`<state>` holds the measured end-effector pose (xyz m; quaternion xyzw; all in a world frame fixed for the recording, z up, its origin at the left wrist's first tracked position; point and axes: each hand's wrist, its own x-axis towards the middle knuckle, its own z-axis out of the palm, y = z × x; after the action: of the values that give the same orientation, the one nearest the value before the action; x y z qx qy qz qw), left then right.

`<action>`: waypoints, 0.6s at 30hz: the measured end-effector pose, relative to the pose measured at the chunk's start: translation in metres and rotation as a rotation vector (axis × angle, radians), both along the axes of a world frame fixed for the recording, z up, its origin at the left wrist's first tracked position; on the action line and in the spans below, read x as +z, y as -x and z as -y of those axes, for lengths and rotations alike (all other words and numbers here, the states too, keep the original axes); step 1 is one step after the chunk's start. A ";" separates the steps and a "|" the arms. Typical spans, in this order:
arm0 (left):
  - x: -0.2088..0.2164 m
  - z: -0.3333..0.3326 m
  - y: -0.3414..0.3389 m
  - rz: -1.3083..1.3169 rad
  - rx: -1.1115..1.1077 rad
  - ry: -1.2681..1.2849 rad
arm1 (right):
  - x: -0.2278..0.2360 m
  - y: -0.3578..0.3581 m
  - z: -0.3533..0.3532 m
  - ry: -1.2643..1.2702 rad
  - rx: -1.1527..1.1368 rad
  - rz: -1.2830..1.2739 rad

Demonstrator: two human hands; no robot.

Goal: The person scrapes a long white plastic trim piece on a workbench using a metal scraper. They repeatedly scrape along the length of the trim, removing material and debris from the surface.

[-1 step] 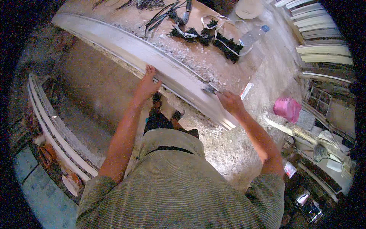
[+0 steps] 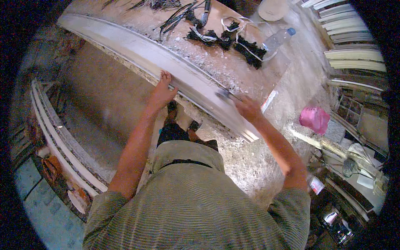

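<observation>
A long white moulding (image 2: 125,45), apparently plaster, runs diagonally along the near edge of the work table. My left hand (image 2: 163,91) rests on its near edge, fingers stretched over the top and thumb apart, holding nothing. Farther right, my right hand (image 2: 249,109) is closed round the handle of a small flat-ended tool with a dark head (image 2: 224,93). That head lies against the moulding's upper face; motion blur hides whether it is a brush or a scraper.
Black fibre bundles (image 2: 250,52) with white cord, a dark-handled tool (image 2: 205,14) and a plastic bottle (image 2: 277,39) lie on the dusty table. A pink bucket (image 2: 314,120) stands at right. White strips (image 2: 354,60) are stacked far right; curved mouldings (image 2: 62,141) lie at left.
My right hand and its tool have shifted slightly left along the moulding. My left hand stays in about the same place.
</observation>
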<state>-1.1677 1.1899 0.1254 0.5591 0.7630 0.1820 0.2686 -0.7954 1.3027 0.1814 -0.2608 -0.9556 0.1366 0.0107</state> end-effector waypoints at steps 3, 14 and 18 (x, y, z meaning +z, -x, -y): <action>0.000 -0.001 0.004 -0.011 0.006 0.004 | -0.018 0.072 -0.011 0.033 -0.013 -0.048; 0.001 -0.003 0.005 -0.033 -0.002 -0.015 | -0.033 0.123 -0.026 -0.122 0.001 -0.184; 0.020 -0.003 0.011 0.111 0.014 0.161 | -0.039 0.186 -0.048 -0.013 -0.058 -0.049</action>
<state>-1.1784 1.1929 0.1450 0.5194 0.7629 0.1525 0.3536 -0.9810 1.3502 0.1422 -0.2847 -0.9481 0.1362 0.0396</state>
